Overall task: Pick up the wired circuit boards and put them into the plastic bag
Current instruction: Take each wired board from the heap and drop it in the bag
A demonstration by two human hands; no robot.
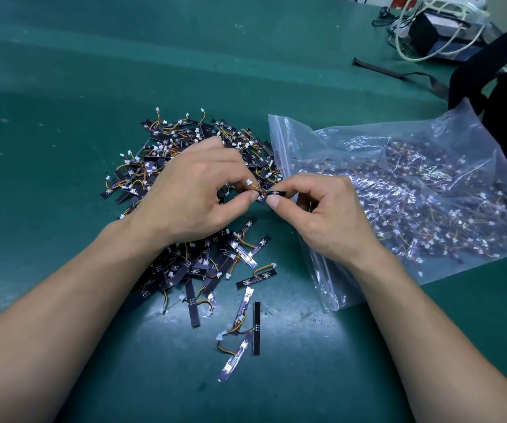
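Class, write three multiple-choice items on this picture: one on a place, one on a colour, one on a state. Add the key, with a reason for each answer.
1. On which side of the loose pile does the bag lie?
A. left
B. right
C. on top of it

2. What colour is the table?
A. green
B. white
C. red

3. What are the left hand and right hand doing?
A. lying flat on the table
B. holding the bag up
C. pinching a board

Key:
1 B, the bag's zip edge lies just right of the pile.
2 A, the surface is green all around the boards.
3 C, thumbs and fingers of both hands close on the small black board between them.
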